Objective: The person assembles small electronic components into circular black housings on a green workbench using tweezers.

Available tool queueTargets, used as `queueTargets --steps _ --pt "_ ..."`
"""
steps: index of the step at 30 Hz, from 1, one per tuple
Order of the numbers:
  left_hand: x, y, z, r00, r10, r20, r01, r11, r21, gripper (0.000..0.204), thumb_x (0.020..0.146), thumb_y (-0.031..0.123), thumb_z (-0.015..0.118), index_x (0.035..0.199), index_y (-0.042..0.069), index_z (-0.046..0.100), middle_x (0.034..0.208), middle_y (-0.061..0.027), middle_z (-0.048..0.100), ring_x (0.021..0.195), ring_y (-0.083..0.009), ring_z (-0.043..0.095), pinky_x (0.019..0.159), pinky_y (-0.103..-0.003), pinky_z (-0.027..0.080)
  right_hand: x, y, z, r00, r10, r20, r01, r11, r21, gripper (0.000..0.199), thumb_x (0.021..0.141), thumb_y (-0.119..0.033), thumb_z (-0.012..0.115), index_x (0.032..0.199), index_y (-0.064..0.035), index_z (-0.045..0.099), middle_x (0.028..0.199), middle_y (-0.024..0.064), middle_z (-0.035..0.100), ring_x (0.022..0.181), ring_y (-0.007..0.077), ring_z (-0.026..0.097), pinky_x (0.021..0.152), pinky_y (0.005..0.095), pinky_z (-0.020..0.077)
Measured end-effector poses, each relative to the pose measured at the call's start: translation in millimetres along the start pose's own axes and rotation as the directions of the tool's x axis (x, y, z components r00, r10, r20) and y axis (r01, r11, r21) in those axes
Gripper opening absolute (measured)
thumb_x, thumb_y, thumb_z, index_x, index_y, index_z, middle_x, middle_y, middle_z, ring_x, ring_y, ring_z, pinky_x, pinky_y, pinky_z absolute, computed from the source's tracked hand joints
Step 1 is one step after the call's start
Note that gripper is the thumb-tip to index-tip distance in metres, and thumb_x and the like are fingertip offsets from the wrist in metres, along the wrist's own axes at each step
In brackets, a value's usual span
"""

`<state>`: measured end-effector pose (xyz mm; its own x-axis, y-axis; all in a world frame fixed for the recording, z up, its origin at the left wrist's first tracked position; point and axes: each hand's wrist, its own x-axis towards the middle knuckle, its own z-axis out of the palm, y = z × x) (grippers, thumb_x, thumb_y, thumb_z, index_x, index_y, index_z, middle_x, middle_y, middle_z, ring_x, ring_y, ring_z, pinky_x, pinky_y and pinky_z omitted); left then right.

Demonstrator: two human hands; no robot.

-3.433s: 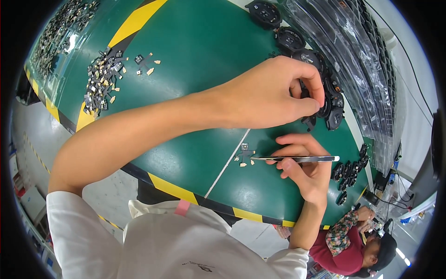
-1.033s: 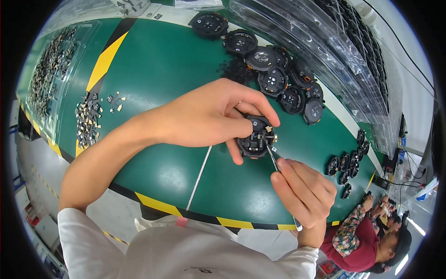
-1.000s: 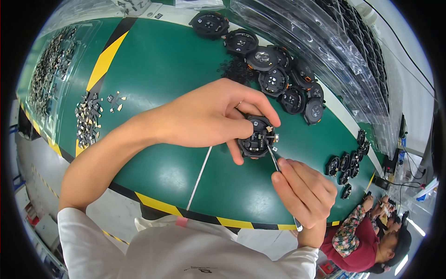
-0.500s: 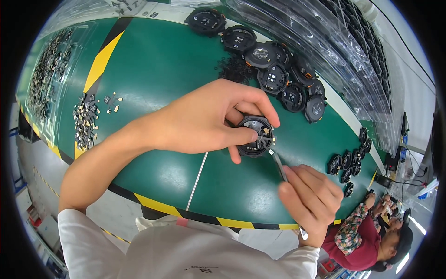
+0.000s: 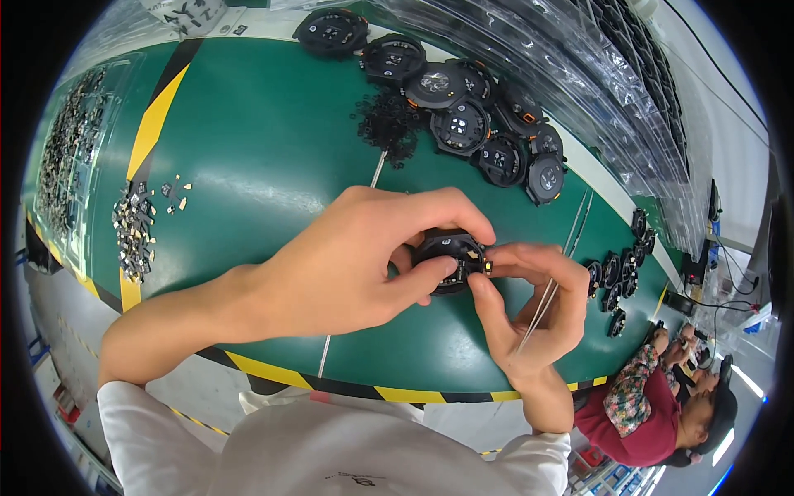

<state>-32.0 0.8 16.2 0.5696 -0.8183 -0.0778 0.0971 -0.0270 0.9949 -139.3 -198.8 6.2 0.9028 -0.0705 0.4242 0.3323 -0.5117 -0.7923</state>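
Observation:
A round black watch case point(image 5: 447, 240) with small parts inside is held in my left hand point(image 5: 364, 256). The fingers curl round its far rim and the thumb presses into the open face. My right hand point(image 5: 538, 302) meets the case's right edge, thumb and forefinger bent toward a small gold-coloured piece point(image 5: 488, 268). Metal tweezers point(image 5: 542, 307) lie across that same hand, their thin prongs slanting up and away from the case. What sits between the right fingertips is too small to make out.
Several larger black watch cases point(image 5: 460, 126) lie at the back beside a heap of tiny black parts point(image 5: 387, 124). More small cases point(image 5: 612, 269) are at the right. Small flex parts point(image 5: 134, 231) and a filled clear tray point(image 5: 74, 157) stand left. A co-worker point(image 5: 641, 426) sits far right.
My right hand has come up to the case's edge. The tweezers, whose tip was at the case, now point away from it. My left hand still holds the case; the view has shifted slightly.

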Motion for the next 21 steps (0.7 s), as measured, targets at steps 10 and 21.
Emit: queueTargets --steps 10,21 --pt "-7 -5 12 0.986 0.119 -0.118 -0.109 0.990 0.088 0.038 0.093 -0.013 0.062 0.128 -0.001 0.061 0.118 -0.0128 0.070 0.099 -0.0208 0.076 0.086 -0.032 0.066 6 -7 1 0.975 -0.223 -0.009 0.210 0.931 -0.298 0.044 0.074 0.013 0.085 0.110 0.0040 0.062 0.094 0.0171 0.075 0.082 0.0300 0.072 0.072 0.0363 0.0591" --pt "-6 -10 15 0.955 0.248 -0.161 -0.222 0.961 0.164 0.042 0.090 -0.015 0.063 0.129 -0.001 0.061 0.119 -0.0132 0.070 0.107 -0.0225 0.074 0.089 -0.034 0.065 6 -17 -8 0.939 -0.293 0.179 0.336 0.892 -0.302 0.056 0.074 0.018 0.081 0.119 -0.0014 0.054 0.096 0.0163 0.072 0.088 0.0308 0.071 0.078 0.0373 0.0574"
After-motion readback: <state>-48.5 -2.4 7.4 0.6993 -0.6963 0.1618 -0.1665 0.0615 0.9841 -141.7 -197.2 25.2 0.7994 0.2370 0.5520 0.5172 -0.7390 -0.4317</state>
